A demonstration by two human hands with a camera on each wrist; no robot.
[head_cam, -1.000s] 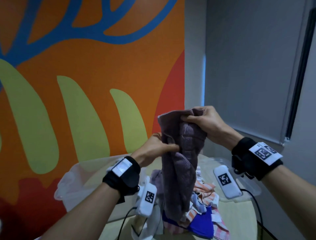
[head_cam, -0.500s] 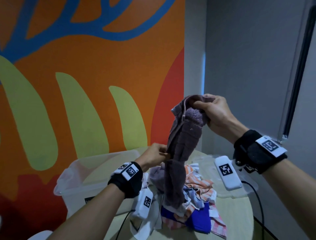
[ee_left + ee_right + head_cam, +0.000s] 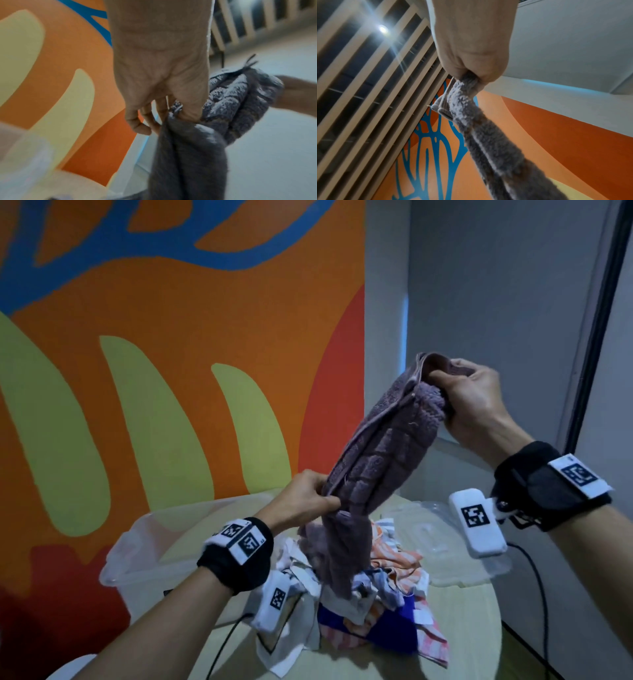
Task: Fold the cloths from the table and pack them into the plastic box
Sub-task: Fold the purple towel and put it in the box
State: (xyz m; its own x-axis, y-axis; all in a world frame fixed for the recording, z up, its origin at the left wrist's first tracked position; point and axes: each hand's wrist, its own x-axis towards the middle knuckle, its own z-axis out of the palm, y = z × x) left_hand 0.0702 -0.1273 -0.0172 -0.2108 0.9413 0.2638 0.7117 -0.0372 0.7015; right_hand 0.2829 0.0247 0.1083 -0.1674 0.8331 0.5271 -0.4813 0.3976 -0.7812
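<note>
The table (image 3: 479, 628) carries a clear box (image 3: 137, 546), which shows no cloth inside as far as its walls let one see; it stands below and left of the left hand's fingers, with its lid (image 3: 445, 549) lying well below the right hand. Between them, under both hands, sits the pile (image 3: 387, 594) of unfolded cloths, striped, white and blue, so nearly all the task looks to be left. The purple towel (image 3: 380, 453) hangs bunched in the air, slanting from hand to hand, its tail drooping onto the pile. The right hand (image 3: 476, 402) is curled tight round the towel's top end, raised high. The left hand (image 3: 305, 501) pinches a hem lower down between thumb and fingers. This towel is not yet spread or folded; I judge the person is finding its edges first.
</note>
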